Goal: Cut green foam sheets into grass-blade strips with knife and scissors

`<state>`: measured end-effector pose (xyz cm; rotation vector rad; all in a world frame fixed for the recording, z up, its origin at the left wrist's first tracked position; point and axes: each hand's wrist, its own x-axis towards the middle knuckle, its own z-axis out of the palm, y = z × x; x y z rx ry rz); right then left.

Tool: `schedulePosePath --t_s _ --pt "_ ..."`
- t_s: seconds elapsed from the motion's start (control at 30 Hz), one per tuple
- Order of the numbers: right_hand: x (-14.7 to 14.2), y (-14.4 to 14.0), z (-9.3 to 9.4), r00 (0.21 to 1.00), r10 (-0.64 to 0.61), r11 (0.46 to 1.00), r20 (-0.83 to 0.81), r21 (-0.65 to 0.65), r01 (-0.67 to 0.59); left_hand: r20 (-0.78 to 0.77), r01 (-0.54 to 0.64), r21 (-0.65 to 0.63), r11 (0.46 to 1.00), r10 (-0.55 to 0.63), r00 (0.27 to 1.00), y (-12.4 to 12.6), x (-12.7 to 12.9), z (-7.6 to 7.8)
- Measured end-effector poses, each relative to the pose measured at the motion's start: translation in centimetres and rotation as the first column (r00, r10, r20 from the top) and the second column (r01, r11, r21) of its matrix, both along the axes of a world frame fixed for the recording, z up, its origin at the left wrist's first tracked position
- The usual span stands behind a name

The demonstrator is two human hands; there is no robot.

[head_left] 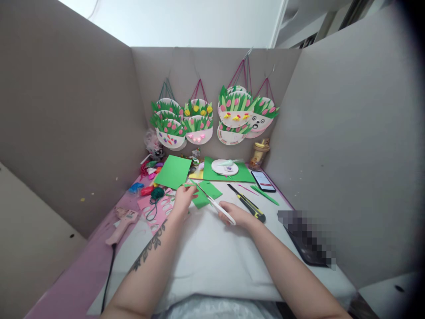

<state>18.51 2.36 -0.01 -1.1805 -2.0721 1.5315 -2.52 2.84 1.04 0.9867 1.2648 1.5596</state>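
Note:
My left hand (183,199) pinches a small piece of green paper (206,193) over the white sheet (212,252) on the table. My right hand (236,215) grips white-handled scissors (217,206), whose blades point up and left into the green piece. A larger green sheet (173,171) lies just behind my left hand. Another green sheet (229,173) farther back carries a white paper plate (225,167).
Grey partition walls enclose the desk; several paper-plate flower baskets (212,117) hang on the back wall. A pink glue gun (122,223) lies left, green yarn (157,193) beside it. A utility knife (247,203), a phone (263,180) and a bottle (259,153) lie right.

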Motion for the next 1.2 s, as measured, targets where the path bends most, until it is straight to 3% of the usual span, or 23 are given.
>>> schedulePosePath --t_s 0.27,0.73,0.9,1.07,1.2 --pt "0.1 -0.3 0.6 1.0 0.015 1.0 0.02 0.018 -0.015 0.036 0.028 0.019 0.999 -0.028 0.999 -0.1 0.4 -0.3" --pt "0.3 0.5 -0.9 0.998 0.046 0.998 -0.044 0.033 -0.044 0.079 0.039 -0.007 0.999 -0.038 0.996 -0.1 0.6 -0.3" --pt "0.1 0.5 -0.9 0.999 0.017 1.0 -0.049 0.026 -0.016 0.055 0.053 -0.001 0.999 -0.052 0.997 -0.2 0.5 -0.1" --pt "-0.2 0.4 -1.1 0.997 -0.012 0.999 -0.077 0.05 0.016 -0.002 0.14 0.037 0.989 -0.14 0.99 -0.5 0.7 -0.1" --pt "-0.1 0.7 -1.2 0.989 -0.094 0.995 -0.114 0.03 0.098 -0.01 0.098 0.023 0.995 -0.098 0.995 -0.6 0.8 0.2"
